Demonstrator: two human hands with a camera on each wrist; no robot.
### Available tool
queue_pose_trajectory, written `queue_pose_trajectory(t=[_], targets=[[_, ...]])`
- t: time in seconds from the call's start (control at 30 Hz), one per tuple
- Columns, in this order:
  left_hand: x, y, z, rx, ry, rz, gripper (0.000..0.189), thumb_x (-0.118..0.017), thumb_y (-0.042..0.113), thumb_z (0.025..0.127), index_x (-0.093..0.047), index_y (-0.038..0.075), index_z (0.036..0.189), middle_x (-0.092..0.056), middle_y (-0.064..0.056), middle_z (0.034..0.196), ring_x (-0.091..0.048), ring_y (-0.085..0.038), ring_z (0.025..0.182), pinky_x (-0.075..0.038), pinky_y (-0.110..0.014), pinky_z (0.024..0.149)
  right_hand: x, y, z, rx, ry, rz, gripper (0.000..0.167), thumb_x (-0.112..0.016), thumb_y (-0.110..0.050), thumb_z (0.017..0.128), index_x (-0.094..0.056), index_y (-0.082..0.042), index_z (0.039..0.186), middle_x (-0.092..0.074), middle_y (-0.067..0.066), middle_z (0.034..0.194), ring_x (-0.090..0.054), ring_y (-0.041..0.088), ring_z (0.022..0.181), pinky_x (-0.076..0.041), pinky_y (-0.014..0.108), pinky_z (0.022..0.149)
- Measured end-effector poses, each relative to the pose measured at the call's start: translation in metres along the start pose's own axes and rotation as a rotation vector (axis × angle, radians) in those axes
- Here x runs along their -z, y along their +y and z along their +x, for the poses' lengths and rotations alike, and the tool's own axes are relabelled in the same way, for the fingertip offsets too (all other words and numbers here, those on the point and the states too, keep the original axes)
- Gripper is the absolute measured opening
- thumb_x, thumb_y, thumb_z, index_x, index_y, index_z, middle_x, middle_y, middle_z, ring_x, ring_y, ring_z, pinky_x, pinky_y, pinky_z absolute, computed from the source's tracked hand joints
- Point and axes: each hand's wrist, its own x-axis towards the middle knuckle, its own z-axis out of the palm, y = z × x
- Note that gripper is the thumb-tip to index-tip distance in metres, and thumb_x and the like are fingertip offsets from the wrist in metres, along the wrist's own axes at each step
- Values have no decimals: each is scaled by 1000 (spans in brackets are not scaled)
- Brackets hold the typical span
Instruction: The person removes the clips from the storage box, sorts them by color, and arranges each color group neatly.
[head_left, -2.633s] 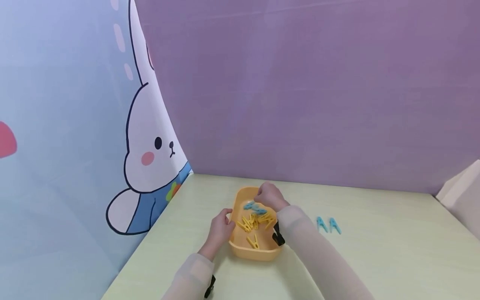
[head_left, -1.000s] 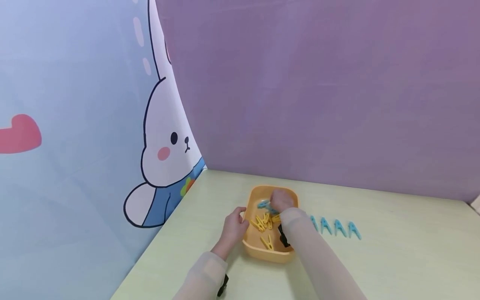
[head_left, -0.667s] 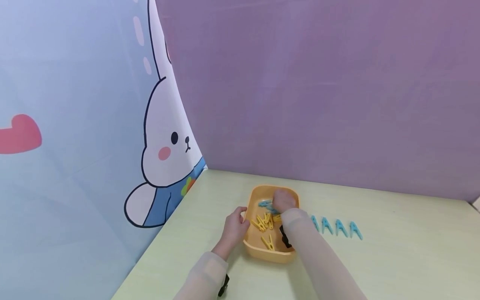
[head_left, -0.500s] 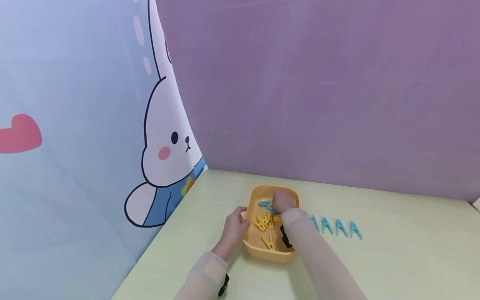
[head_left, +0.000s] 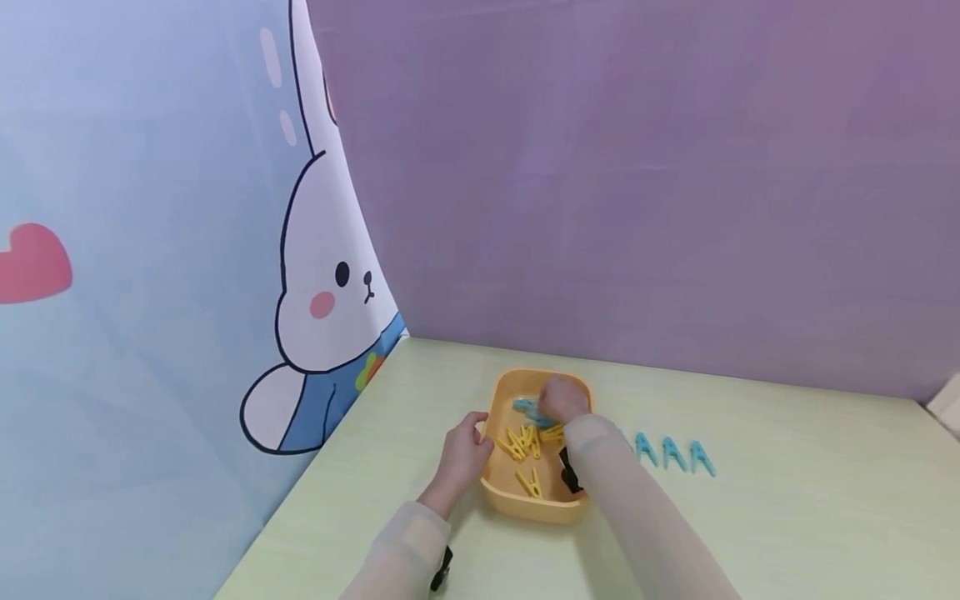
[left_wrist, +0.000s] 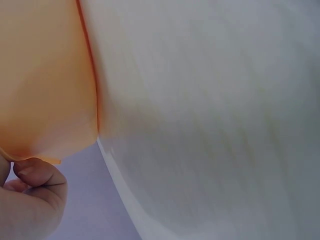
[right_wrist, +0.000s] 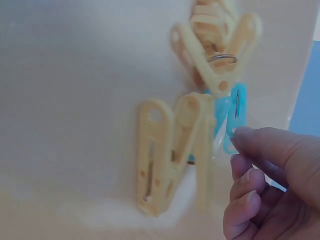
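An orange-yellow plastic basket [head_left: 534, 510] stands on the table, holding yellow clothespins [head_left: 530, 483] and a few blue clothespins [head_left: 523, 405]. My left hand [head_left: 462, 454] grips its left rim, thumb and curled fingers at the edge; the left wrist view shows the fingers [left_wrist: 42, 172] right under the rim. Inside the far right part of the basket is my right hand [head_left: 564, 400]. In the right wrist view its thumb and index finger pinch the end of a blue clothespin [right_wrist: 238, 107], beside several yellow clothespins [right_wrist: 155, 155]. The sleeve hides the basket's right side.
To the right of the basket, blue clothespins [head_left: 672, 454] lie in a row on the pale table [head_left: 787, 500], the nearest one mostly behind the right sleeve [head_left: 637, 500]. A purple backdrop [head_left: 600, 208] rises behind the table, and a rabbit-print cloth [head_left: 322, 275] hangs at the left.
Since the oldest frame, the row on the table has grown from two blue clothespins to several, and my right hand is lower in the basket. My left hand has stayed at the rim.
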Motion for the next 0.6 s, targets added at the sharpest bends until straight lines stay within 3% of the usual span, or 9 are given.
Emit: queue_pose_trajectory(t=[0.3, 0.6], targets=[[0, -1, 1, -22, 11, 11, 37, -57, -5, 79, -54, -5, 116, -40, 0, 63, -38, -10, 52, -34, -22, 46, 19, -7, -9, -47, -13, 199, 38, -57, -3, 81, -40, -12, 49, -26, -2, 47, -21, 12, 44, -24, 25, 43], [0, -2, -1, -8, -7, 1, 38, -56, -4, 79, -54, -5, 117, -40, -1, 65, -38, -11, 52, -34, -23, 46, 33, -8, -20, -24, 47, 256, 43, -58, -7, 83, -30, -14, 50, -20, -2, 48, -16, 12, 44, -21, 25, 43]])
